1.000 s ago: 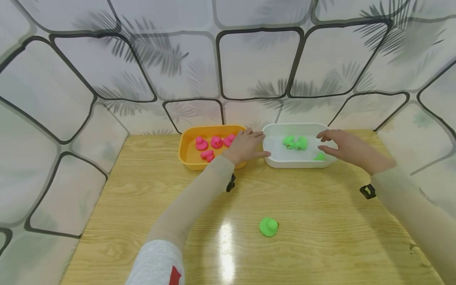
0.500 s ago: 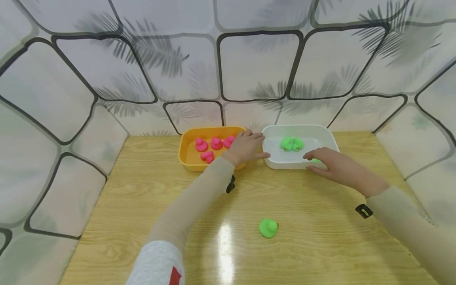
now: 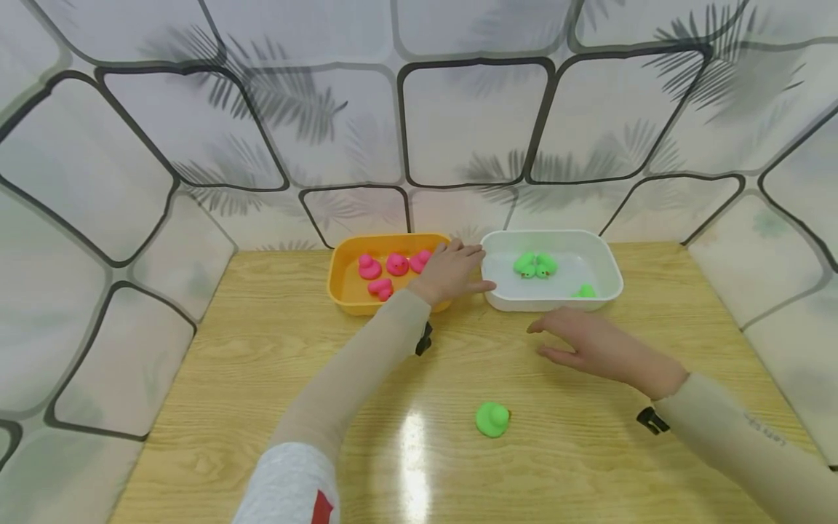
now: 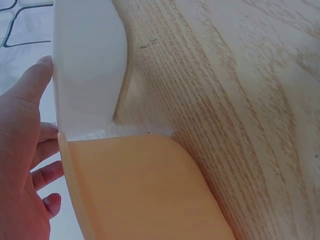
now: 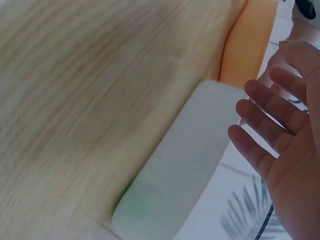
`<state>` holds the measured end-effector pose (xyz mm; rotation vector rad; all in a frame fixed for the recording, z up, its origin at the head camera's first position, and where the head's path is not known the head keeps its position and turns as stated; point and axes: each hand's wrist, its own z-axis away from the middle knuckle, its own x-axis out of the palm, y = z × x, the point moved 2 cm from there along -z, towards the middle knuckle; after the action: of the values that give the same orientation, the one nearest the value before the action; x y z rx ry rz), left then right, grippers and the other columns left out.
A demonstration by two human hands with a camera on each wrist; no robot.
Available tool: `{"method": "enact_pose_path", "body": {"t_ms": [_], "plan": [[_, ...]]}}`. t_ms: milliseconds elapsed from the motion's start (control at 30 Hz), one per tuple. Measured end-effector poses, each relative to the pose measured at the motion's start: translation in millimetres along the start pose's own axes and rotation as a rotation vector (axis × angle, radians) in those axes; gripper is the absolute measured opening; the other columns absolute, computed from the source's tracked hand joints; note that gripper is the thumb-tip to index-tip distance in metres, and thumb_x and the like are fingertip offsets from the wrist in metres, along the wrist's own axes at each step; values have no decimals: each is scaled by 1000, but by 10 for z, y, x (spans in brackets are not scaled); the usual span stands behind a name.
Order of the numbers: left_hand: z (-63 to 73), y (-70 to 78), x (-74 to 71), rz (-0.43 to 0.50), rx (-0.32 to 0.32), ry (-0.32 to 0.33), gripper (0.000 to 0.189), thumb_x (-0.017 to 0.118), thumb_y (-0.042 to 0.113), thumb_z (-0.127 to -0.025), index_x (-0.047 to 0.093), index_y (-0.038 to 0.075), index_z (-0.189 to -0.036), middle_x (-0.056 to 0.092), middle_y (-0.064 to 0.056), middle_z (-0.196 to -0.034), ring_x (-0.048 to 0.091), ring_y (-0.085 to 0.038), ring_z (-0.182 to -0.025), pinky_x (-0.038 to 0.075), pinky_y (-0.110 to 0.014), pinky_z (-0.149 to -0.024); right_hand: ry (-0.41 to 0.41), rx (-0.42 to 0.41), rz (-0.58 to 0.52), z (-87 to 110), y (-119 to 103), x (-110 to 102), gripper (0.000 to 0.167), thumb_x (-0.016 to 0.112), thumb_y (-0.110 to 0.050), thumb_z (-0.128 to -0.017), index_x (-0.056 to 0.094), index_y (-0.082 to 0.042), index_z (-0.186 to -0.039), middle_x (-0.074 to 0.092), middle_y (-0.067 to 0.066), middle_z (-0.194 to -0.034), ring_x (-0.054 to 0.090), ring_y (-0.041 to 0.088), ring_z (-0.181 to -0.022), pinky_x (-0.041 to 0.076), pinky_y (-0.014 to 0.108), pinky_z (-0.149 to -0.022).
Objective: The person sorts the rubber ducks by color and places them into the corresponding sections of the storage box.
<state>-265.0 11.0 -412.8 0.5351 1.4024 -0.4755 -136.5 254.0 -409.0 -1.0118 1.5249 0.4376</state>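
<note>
My left hand (image 3: 452,274) rests over the adjoining ends of an orange tray (image 3: 344,297) and a white tray (image 3: 550,305), fingers extended. In the left wrist view, its thumb (image 4: 41,75) touches the white rim. Several pink rubber ducks (image 3: 369,267) lie in the orange tray; my hand may hide part of that tray. Green rubber ducks sit in the white tray, two side by side (image 3: 535,266) and one (image 3: 585,291) near its front right corner. My right hand (image 3: 592,346) hovers before the white tray, fingers relaxed, holding nothing. A single green rubber duck (image 3: 492,420) sits on the table.
The wooden table (image 3: 275,378) runs back to a wall covering (image 3: 471,124) with a stone and leaf pattern. Both trays stand end to end near that wall. A light glare streak lies left of the lone duck.
My right hand has moved from above the white tray's right end toward me and left, over the table. The paired green ducks shifted slightly left. My left hand has stayed in place.
</note>
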Motion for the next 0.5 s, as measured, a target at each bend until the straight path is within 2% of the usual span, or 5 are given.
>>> {"method": "enact_pose_path", "body": {"t_ms": [167,500], "plan": [[9,1,0,10,-6,-6,80,49,69,-101,43,16,-160,39,-2,-166,37,-27,-145,32,-45,-118,-22,-45,-15,-8,-157,104,33,83,-17,-89,70,-9,-119,71,0,-110,66,14,-100,57,38,-85],[-4,-6,-9,6,3,-8,80,48,70,-101,43,16,-160,39,-2,-166,35,-29,-148,32,-46,-119,-95,-93,-81,-13,-407,307,32,74,-33,-99,69,-13,-124,68,-5,-118,65,13,-106,57,36,-91]]}}
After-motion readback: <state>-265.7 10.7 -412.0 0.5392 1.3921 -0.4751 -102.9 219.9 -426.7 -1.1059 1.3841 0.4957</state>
